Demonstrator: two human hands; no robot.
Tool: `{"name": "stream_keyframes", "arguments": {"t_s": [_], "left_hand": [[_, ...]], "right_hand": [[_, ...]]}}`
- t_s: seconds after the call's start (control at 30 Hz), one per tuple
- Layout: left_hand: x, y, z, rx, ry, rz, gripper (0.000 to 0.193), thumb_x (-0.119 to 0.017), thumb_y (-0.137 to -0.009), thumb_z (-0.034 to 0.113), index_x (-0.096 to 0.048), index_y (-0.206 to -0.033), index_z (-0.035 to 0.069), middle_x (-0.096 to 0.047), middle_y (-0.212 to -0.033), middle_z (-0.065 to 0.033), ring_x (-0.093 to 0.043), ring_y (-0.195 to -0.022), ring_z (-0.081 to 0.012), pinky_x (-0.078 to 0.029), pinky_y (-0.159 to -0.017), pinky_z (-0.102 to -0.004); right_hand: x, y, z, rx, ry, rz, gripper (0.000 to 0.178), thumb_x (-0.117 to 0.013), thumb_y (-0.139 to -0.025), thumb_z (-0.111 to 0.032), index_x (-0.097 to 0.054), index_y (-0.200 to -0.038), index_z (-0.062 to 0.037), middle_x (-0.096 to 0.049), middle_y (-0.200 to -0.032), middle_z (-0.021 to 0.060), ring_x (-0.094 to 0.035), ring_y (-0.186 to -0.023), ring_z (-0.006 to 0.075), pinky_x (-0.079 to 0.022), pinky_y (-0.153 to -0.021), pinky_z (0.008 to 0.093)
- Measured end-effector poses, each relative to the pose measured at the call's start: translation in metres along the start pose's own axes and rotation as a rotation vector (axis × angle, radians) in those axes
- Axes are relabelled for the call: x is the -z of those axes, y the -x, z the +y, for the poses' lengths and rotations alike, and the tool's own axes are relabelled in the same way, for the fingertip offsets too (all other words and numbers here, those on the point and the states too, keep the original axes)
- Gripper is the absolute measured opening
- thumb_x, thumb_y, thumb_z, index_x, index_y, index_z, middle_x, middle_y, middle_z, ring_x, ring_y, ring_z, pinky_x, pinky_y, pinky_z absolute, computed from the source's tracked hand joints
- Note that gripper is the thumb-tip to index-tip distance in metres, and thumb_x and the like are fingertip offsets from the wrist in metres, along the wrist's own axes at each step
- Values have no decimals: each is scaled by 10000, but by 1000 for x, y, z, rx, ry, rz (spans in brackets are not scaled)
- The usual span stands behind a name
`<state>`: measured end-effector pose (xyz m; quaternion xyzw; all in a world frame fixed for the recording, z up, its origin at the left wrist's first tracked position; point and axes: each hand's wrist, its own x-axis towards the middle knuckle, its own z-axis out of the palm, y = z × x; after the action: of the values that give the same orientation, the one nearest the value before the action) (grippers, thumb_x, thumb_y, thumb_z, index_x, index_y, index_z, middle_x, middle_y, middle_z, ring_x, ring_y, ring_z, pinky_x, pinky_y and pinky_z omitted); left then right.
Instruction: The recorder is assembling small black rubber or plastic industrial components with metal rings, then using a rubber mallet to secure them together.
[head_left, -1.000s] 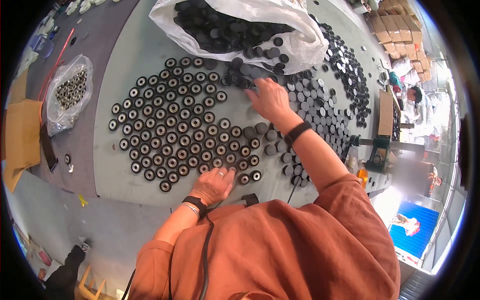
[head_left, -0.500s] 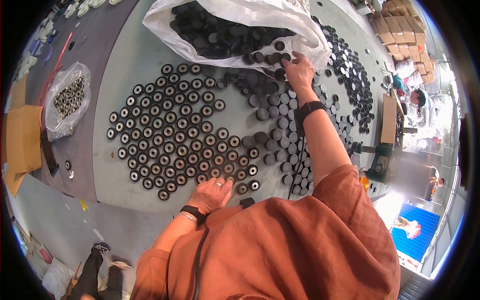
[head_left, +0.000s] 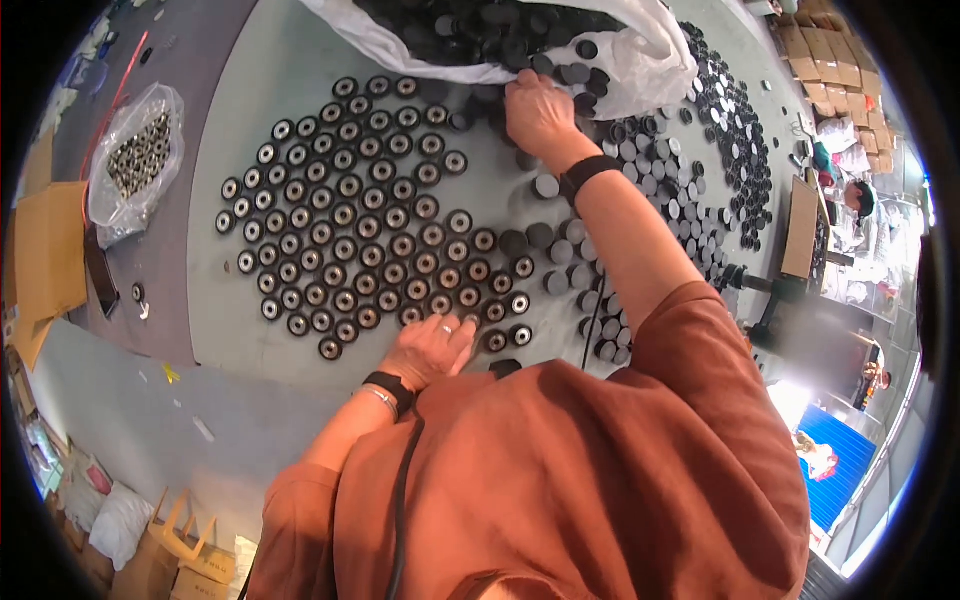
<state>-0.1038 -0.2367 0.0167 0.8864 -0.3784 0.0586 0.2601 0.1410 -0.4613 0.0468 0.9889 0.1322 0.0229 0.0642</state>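
My right hand (head_left: 540,112) reaches to the near lip of a white woven sack (head_left: 640,75), its fingers bent down among black round caps (head_left: 574,74). What its fingertips touch is hidden. My left hand (head_left: 432,350) rests on the table at the near edge of a spread of black wheels with metal centres (head_left: 345,215). Its fingers are slightly bent and apart, with the fingertips against the nearest wheels. More dark caps fill the sack's mouth. Loose grey-topped caps (head_left: 560,252) lie between the wheels and my right forearm.
A clear plastic bag of small metal parts (head_left: 140,160) lies at the left, beside an open cardboard box (head_left: 50,255). More black caps (head_left: 745,160) are scattered at the far right. A dark machine (head_left: 780,300) stands at the table's right. A yellow stool (head_left: 180,535) is at lower left.
My right hand has moved left along the sack's lip. My left hand stays by the near wheels. The view has shifted, and the legs at lower left are out of sight.
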Motion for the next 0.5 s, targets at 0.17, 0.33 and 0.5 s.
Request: {"name": "stream_keyframes", "arguments": {"t_s": [0.17, 0.33, 0.5], "left_hand": [[2, 3, 0, 48, 30, -6, 271, -647, -694, 210, -557, -939, 134, -514, -749, -1, -544, -654, -145, -426, -516, -262], [3, -2, -1, 16, 14, -16, 259, -644, -701, 211, -565, -935, 133, -518, -750, 0, -546, -666, -146, -434, -522, -267], [5, -1, 1, 30, 40, -26, 265, -648, -696, 206, -572, -938, 129, -525, -756, -6, -554, -672, -154, -441, -522, -270]], "right_hand": [[27, 31, -5, -171, -612, -55, 224, -480, -853, -162, -596, -857, 30, -631, -747, 137, -610, -628, 258, -508, -601, 337], [35, 85, -39, -665, -1302, -561, 255, -488, -886, -179, -615, -936, 37, -615, -675, 78, -590, -571, 109, -500, -479, 239], [21, 100, -42, -213, -618, -83, 250, -626, -764, -120, -601, -976, 10, -606, -763, 208, -589, -749, 397, -488, -707, 406]]}}
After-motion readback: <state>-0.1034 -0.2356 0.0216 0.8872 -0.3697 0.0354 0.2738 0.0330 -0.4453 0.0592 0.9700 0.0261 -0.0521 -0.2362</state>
